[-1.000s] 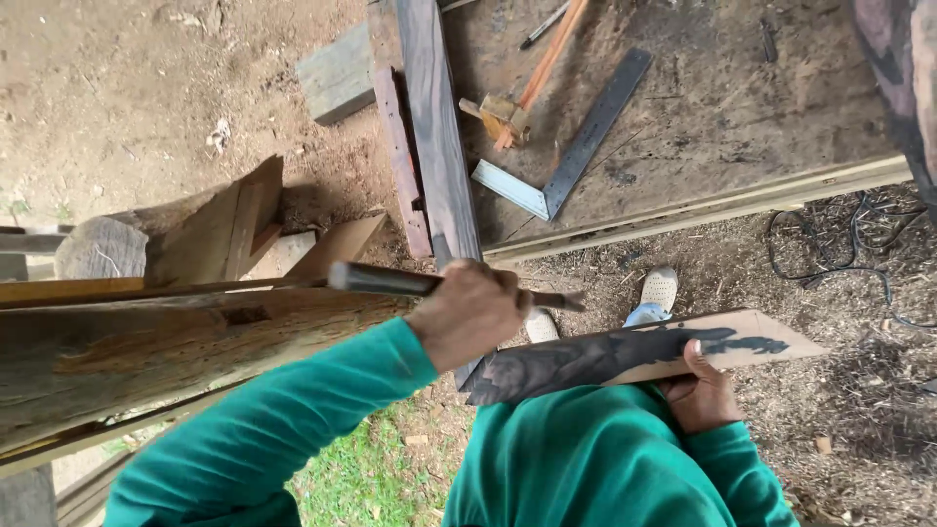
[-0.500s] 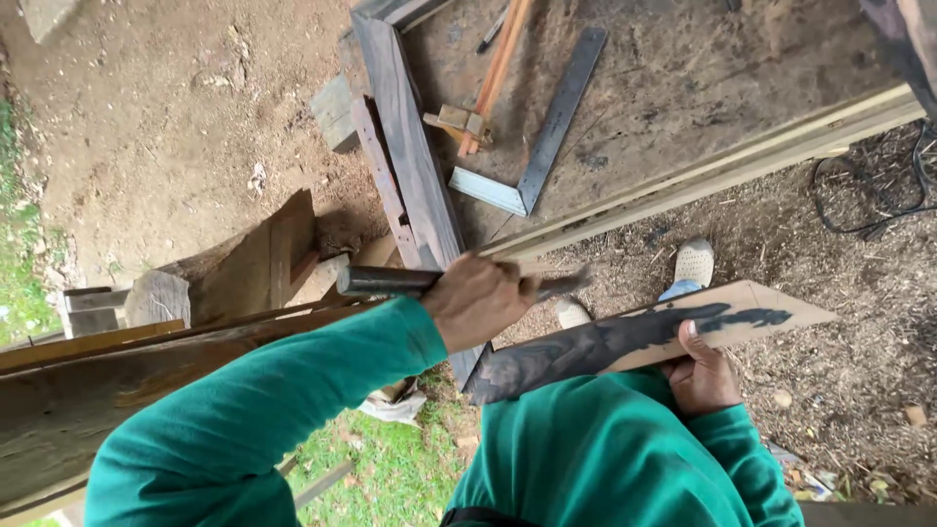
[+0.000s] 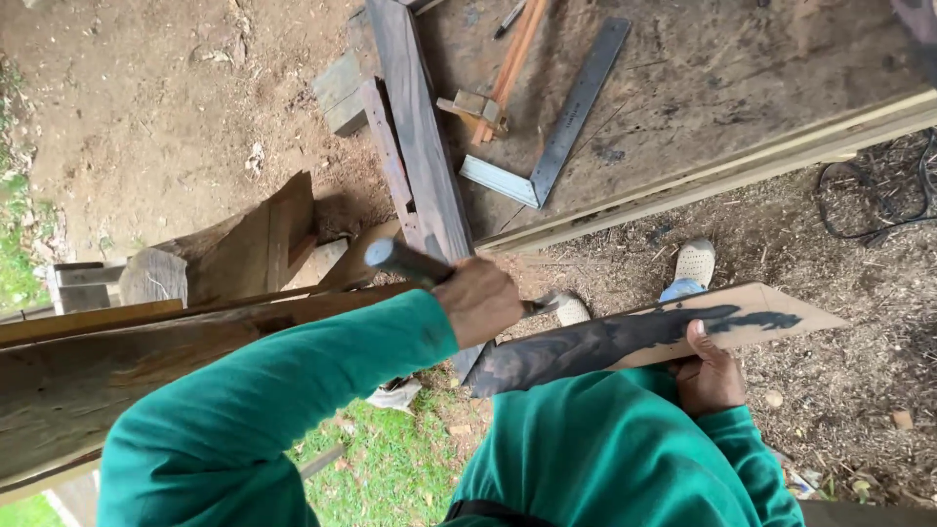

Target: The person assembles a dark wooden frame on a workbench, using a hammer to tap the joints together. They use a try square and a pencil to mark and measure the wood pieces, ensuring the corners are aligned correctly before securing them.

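Note:
My left hand [image 3: 480, 303] is closed around the dark round handle of a tool [image 3: 402, 262]; its metal end [image 3: 543, 305] pokes out past my fist. My right hand [image 3: 709, 373] grips the lower edge of a flat wooden board [image 3: 781, 314]. The board has a pointed right end and a charred black left half [image 3: 576, 349], and it lies across my body in front of my green shirt. The tool's end sits just above the blackened end of the board. My foot in a pale shoe [image 3: 695, 262] stands beyond the board.
A long worn plank [image 3: 88, 371] runs under my left arm, beside a log stump [image 3: 156, 275]. On a dirty panel [image 3: 722, 88] lie a steel carpenter's square [image 3: 561, 132], a wooden mallet [image 3: 488, 102] and dark planks [image 3: 415, 127]. Black cable [image 3: 878, 210] lies at right.
The camera view has shifted, so the ground and panel sit differently in frame. Both hands keep their grips and stay in nearly the same place.

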